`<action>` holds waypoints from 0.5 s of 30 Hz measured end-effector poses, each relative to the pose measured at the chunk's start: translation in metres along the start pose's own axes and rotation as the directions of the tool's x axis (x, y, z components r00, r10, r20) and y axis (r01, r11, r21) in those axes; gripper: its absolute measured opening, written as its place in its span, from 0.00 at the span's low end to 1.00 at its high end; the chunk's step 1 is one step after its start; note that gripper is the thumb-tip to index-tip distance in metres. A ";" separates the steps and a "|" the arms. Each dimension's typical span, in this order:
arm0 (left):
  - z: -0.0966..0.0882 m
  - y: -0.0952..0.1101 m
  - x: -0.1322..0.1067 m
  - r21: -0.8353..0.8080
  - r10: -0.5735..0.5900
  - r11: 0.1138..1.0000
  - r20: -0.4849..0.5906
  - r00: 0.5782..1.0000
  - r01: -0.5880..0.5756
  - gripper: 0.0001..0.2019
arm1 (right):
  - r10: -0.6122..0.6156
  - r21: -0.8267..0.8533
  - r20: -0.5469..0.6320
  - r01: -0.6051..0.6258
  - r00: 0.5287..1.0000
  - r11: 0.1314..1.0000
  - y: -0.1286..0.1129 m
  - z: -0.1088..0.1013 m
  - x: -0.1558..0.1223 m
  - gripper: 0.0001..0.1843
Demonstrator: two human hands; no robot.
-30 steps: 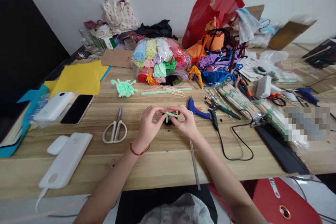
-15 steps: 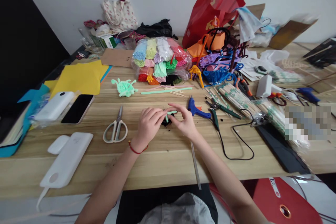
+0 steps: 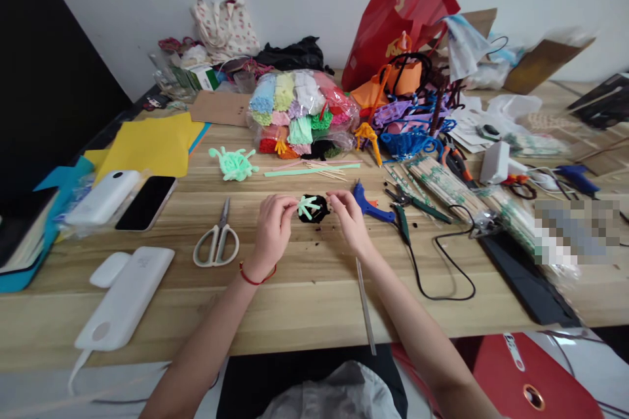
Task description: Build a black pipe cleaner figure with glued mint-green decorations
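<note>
My left hand (image 3: 274, 226) pinches a small light green piece of fuzzy pipe cleaner (image 3: 308, 207) with several prongs spread like a fan. Just beneath and to its right, a round black piece (image 3: 318, 211) lies on the table; its material is hard to make out. My right hand (image 3: 348, 219) hovers at the right side of that black piece, thumb and forefinger slightly apart, with nothing visible between them. Right of this hand lies a blue glue gun (image 3: 369, 203). White-handled scissors (image 3: 217, 242) rest left of my left hand.
Behind my hands lie a curly green pipe-cleaner bundle (image 3: 234, 163), pale green strips (image 3: 309, 170) and a clear bag of coloured pipe cleaners (image 3: 301, 111). Pliers (image 3: 457, 160), stick packs (image 3: 445, 186) and a black cable (image 3: 437, 258) are on the right; a phone (image 3: 146, 203) and white power bank (image 3: 125, 301) left.
My hands have moved apart. The right one has let go of the green piece and shifted slightly right. The green piece stays in my left hand, turned, and more of the black piece shows.
</note>
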State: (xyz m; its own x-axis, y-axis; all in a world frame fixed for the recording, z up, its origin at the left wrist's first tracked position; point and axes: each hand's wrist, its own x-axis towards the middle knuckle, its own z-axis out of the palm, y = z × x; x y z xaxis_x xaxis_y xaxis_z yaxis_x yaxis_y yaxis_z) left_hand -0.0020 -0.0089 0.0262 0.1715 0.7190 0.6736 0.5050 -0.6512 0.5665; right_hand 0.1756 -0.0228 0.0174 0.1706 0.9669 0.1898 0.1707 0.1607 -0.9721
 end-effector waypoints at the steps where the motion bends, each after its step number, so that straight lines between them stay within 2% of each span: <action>1: -0.001 0.000 0.000 -0.001 0.018 1.000 0.009 1.000 -0.018 0.04 | 0.001 0.003 0.028 -0.001 1.000 1.000 0.000 -0.001 0.001 0.16; 4: -0.003 -0.001 0.001 -0.024 0.106 0.994 0.072 0.992 -0.104 0.04 | -0.133 -0.030 0.110 0.137 0.985 0.990 -0.004 -0.009 0.004 0.18; 6: -0.004 -0.001 0.001 -0.060 0.175 0.984 0.120 0.977 -0.169 0.05 | -0.267 -0.047 0.198 0.281 0.943 0.958 -0.009 -0.015 0.006 0.19; 8: -0.004 -0.001 0.000 -0.103 0.221 0.973 0.161 0.962 -0.207 0.06 | -0.322 -0.012 0.346 0.347 0.881 0.938 -0.015 -0.021 0.008 0.16; 11: -0.003 0.001 -0.001 -0.170 0.241 0.963 0.208 0.948 -0.207 0.06 | -0.239 0.066 0.532 0.242 0.812 0.968 -0.019 -0.027 0.010 0.14; 15: -0.002 0.003 -0.001 -0.246 0.256 0.949 0.228 0.939 -0.199 0.05 | -0.074 0.077 0.643 0.032 0.762 0.997 -0.014 -0.028 0.008 0.15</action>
State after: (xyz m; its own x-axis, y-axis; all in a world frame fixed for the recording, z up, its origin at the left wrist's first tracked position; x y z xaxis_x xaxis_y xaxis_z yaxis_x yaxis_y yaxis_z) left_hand -0.0019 -0.0121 0.0280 0.4831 0.5640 0.6698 0.2371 -0.8206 0.5200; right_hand 0.2014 -0.0224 0.0368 -0.5069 0.8525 0.1276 0.1011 0.2058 -0.9734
